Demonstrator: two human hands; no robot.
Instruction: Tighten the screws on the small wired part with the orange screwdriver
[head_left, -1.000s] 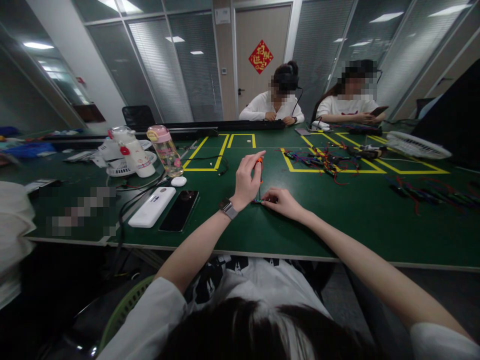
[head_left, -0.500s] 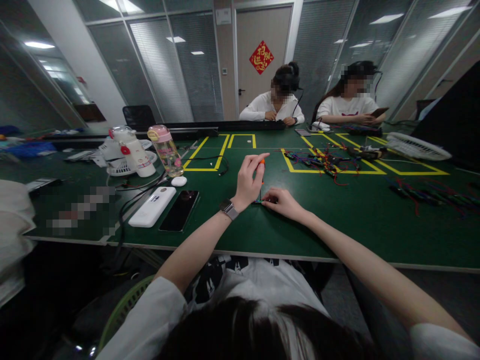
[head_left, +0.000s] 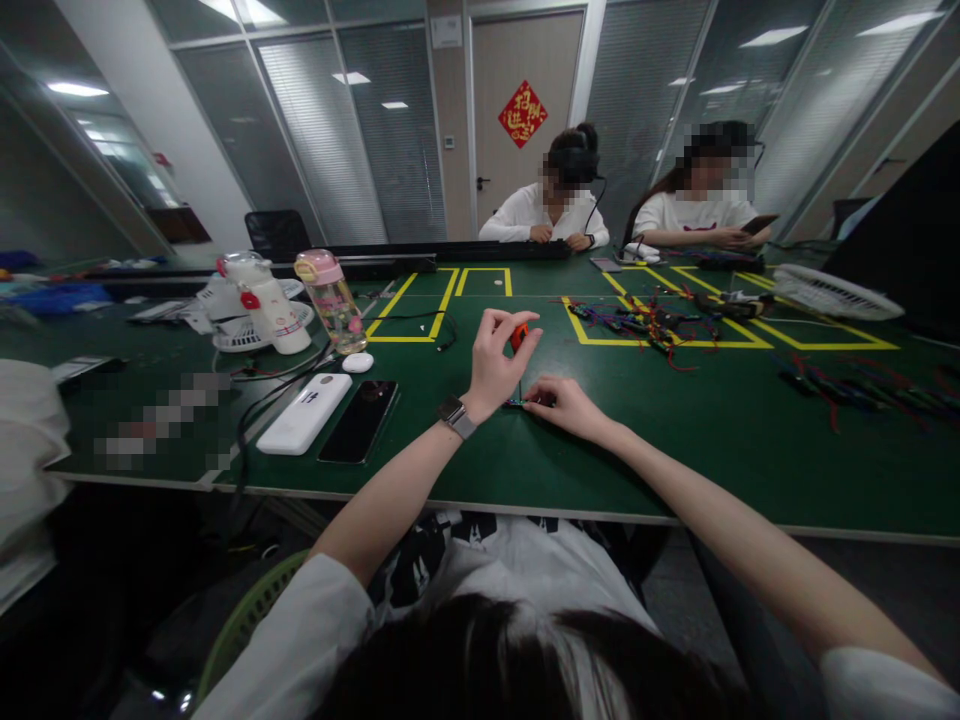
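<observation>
My left hand [head_left: 495, 362] is raised over the green table [head_left: 675, 440], fingers pinched around the orange handle of a small screwdriver [head_left: 518, 338] that stands upright. Its thin shaft runs down to a small dark part [head_left: 516, 402] lying on the table. My right hand [head_left: 566, 404] rests on the table and presses its fingertips on that part, holding it still. A watch sits on my left wrist.
A white power bank [head_left: 304, 412] and a black phone [head_left: 359, 420] lie at the left, with two bottles [head_left: 330, 300] and a cable behind them. A heap of coloured wired parts [head_left: 645, 322] lies inside yellow tape marks. Two people sit across the table.
My left fingers have shifted around the screwdriver's handle, rolling it; the orange tip now shows between thumb and forefinger. My right hand stays on the part.
</observation>
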